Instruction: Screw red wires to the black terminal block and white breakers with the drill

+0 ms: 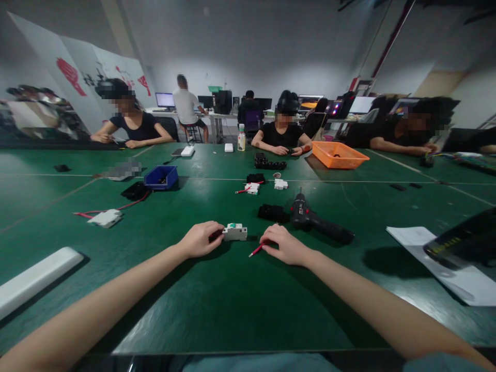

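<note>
Roughly midway along the near edge of the green bench (232, 310), set back from it, the left hand (203, 239) grips the left end of a white breaker (235, 233) with a green switch. Level with it, the right hand (284, 245) pinches a red lead (256, 251), its bare tip pointing left. Farther from that edge lies a black drill (321, 225), bit toward the far edge; its pale markings are too small to read. To the right, yellow lettering on a black container (461, 243) by white sheets (411, 237) is too blurred to make out. Near the far edge, a bottle (241, 140) bears an illegible label. Beyond it, a white panel (89, 67) shows red and dark characters.
</note>
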Demonstrator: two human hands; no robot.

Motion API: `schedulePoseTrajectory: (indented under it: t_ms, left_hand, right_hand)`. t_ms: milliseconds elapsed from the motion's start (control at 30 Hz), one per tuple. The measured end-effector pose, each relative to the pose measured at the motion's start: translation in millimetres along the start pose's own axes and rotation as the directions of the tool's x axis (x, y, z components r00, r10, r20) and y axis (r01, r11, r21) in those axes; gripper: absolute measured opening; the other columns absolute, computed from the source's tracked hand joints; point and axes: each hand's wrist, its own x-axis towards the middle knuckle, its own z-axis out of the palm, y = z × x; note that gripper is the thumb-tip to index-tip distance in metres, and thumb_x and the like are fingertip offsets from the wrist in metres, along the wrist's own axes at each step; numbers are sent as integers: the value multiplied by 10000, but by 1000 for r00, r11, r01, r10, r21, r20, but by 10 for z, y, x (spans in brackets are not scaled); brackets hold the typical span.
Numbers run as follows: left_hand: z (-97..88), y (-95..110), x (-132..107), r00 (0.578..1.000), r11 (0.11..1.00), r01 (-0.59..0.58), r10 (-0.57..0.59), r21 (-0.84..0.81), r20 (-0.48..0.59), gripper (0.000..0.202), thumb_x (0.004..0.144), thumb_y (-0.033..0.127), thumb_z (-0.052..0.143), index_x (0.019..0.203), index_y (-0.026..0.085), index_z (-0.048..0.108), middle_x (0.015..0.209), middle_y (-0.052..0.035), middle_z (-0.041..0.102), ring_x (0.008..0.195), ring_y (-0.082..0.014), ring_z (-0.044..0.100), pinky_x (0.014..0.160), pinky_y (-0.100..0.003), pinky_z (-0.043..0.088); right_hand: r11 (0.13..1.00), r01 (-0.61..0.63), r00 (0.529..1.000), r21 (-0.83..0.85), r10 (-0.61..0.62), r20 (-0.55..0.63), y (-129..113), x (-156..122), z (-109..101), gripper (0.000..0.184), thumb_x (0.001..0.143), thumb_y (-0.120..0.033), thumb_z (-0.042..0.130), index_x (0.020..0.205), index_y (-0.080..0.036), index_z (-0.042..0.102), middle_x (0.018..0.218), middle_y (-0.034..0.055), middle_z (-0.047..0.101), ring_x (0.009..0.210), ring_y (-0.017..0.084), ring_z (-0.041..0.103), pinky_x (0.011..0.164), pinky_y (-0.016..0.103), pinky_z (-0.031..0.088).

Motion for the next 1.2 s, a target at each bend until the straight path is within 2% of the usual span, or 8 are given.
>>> schedulePoseTrajectory:
  t_ms: [133, 433, 733, 967, 1200]
  left_hand:
    - [-4, -1, -6, 1000, 1000, 3, -3, -6, 7, 258, 954, 349, 481, 1094, 196, 636, 995, -73, 688, 850, -176, 646, 751, -290, 505]
    - [-5, 50, -4, 999, 1000, 28, -28, -10, 20, 247, 953, 342, 482, 1082, 199, 636, 1002, -64, 691, 869, -180, 650, 756, -289, 498]
    - [-11, 122, -12, 1000, 1000, 6, -6, -9, 30, 241, 951, 329, 481, 1086, 200, 632, 991, -67, 693, 860, -177, 648, 736, -282, 491]
    - [-18, 151, -16, 999, 1000, -20, 21, -15, 30, 257, 947, 333, 485, 1099, 192, 638, 966, -73, 689, 828, -171, 633, 726, -284, 491]
    - [-3, 139, -15, 999, 1000, -16, 17, -26, 40, 247, 938, 323, 496, 1099, 195, 633, 971, -65, 688, 828, -167, 635, 725, -277, 490]
  right_hand:
    - [998, -48, 996, 42, 51, -68, 106, -3, 24, 123, 982, -259, 555, 983, -193, 659, 975, 76, 649, 934, 218, 566, 821, 381, 486]
    - [998, -60, 988, -10, 58, -140, 178, -1, 132, 217, 1024, -248, 464, 962, -175, 659, 924, 80, 636, 908, 217, 551, 814, 374, 477]
    - [996, -45, 982, 73, 57, -179, 182, -20, 115, 224, 1029, -283, 466, 955, -183, 652, 915, 71, 622, 902, 211, 556, 796, 361, 480]
    - [989, -63, 986, 135, 83, -145, 205, -19, 103, 237, 1031, -286, 453, 945, -182, 648, 901, 63, 624, 857, 197, 573, 777, 347, 483]
    - [990, -74, 989, 118, 88, -121, 208, -11, 110, 231, 1030, -277, 456, 945, -182, 648, 906, 60, 629, 869, 199, 571, 799, 351, 473]
